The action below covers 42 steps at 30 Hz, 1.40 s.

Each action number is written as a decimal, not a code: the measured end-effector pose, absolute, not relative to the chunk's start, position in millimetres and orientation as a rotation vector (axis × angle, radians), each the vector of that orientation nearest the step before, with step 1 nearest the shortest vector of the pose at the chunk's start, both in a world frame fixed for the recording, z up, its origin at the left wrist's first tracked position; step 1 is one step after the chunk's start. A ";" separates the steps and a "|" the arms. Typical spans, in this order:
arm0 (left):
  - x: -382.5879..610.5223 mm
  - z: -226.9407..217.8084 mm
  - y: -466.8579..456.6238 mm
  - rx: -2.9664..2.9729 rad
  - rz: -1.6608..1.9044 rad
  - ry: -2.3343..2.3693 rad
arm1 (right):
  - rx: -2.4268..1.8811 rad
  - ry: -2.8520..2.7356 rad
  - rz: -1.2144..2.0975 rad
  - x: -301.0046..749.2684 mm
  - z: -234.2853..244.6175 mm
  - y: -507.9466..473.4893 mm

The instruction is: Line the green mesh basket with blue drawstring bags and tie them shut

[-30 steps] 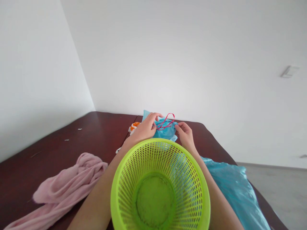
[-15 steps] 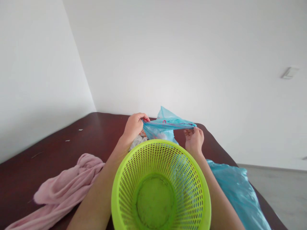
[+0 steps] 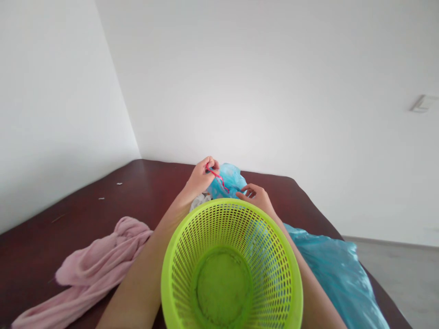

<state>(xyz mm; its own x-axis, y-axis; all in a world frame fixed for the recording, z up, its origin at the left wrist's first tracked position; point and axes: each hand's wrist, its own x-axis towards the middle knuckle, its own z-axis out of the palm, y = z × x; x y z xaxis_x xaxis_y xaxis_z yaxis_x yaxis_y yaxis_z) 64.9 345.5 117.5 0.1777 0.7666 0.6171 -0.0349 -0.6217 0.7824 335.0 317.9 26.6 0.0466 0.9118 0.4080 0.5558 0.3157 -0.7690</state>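
Note:
My left hand (image 3: 201,176) pinches a thin red drawstring (image 3: 216,175) at the top of a crumpled blue plastic bag (image 3: 229,182). My right hand (image 3: 256,196) lies at the bag's lower right, its fingers apart and touching the plastic. Something white and crinkled (image 3: 200,201) shows below the bag, next to my left wrist. A lime-green plastic mesh basket (image 3: 270,242) stands in front of me between my forearms, hiding the lower part of the bag.
A pink towel (image 3: 103,256) lies crumpled on the dark red table (image 3: 85,205) to the left. A shiny blue sheet (image 3: 331,269) lies on the right. White walls rise behind the table, and a grey floor (image 3: 394,274) shows beyond its right edge.
The bag has dropped from its stretched-out position into a crumpled heap. My hands have moved closer together, and the red drawstring now shows clearly in my left hand.

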 end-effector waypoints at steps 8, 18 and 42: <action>61.3 123.8 339.7 1.659 1.374 0.524 | -1.257 -1.455 0.538 326.5 3.1 332.0; 42.4 134.9 328.7 1.556 1.110 0.454 | -1.149 -1.052 0.670 331.0 -5.6 345.6; 65.2 136.9 302.0 2.281 1.148 0.763 | -0.770 -1.047 0.971 333.0 72.9 297.6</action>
<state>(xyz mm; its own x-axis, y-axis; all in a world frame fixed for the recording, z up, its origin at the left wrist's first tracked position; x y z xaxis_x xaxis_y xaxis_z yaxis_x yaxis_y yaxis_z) 65.2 302.0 136.9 0.4947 0.6605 0.5648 0.2652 -0.7337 0.6256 333.0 297.6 72.9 0.1858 0.9199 0.3454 -0.2755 0.3862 -0.8803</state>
